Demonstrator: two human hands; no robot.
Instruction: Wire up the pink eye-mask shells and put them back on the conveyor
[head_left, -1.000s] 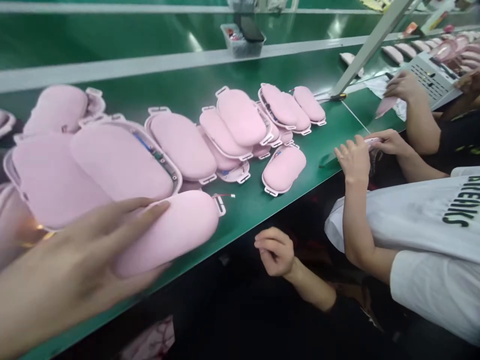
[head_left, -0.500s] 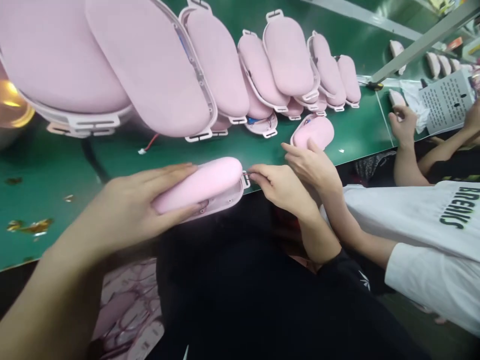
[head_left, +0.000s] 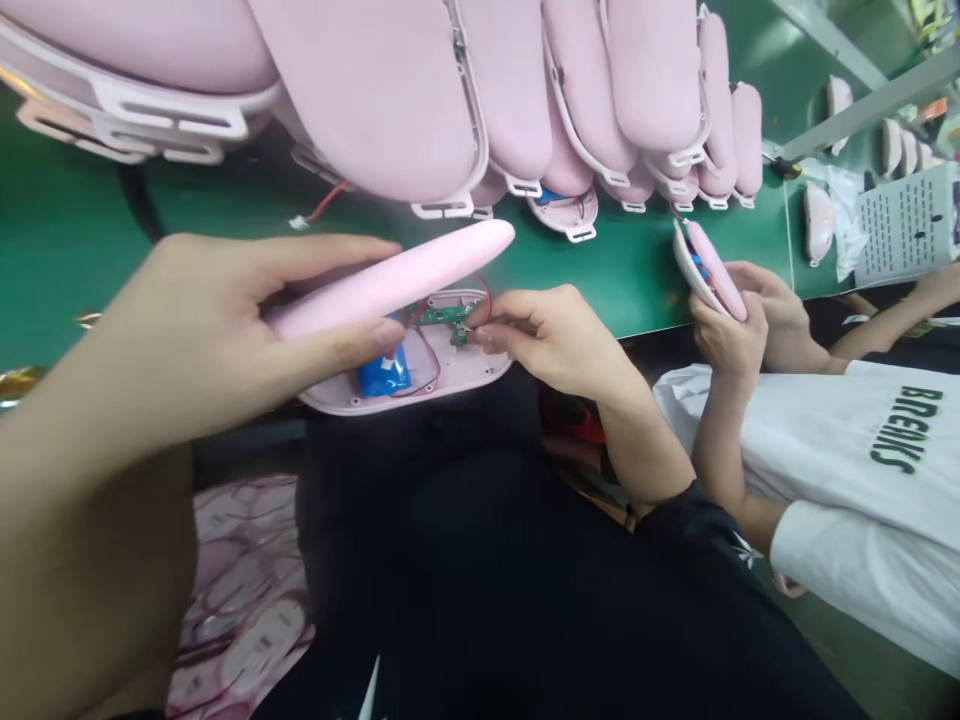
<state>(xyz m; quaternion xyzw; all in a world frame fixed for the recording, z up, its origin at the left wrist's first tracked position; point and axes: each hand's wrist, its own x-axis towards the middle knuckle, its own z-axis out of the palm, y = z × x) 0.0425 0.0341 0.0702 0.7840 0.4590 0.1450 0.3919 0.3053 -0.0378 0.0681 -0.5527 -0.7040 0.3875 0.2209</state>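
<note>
My left hand [head_left: 277, 330] is closed on a smooth pink cover [head_left: 420, 270], thumb below and fingers above, and holds it tilted up off its pink base shell [head_left: 465, 372]. Inside the base lie a blue-wrapped battery [head_left: 384, 372], a green circuit board [head_left: 439, 316] and thin red and black wires [head_left: 433, 365]. My right hand [head_left: 540, 330] has thumb and fingers pinched together at the board's right end, beside a small green part [head_left: 460, 330]. What sits between those fingertips is too small to make out. The base rests at the front edge of the green table.
Overlapping pink shells [head_left: 382, 100] line the back of the green table [head_left: 637, 270]. A red wire with a white connector [head_left: 298, 222] sticks out below them. On the right, a co-worker's hands [head_left: 731, 320] hold another opened pink shell [head_left: 716, 270]. More pink parts [head_left: 247, 600] lie below the table.
My left hand has raised the cover, exposing the battery and board. My right hand has moved from the shell's end lug to the board. The co-worker has lifted a shell off the table.
</note>
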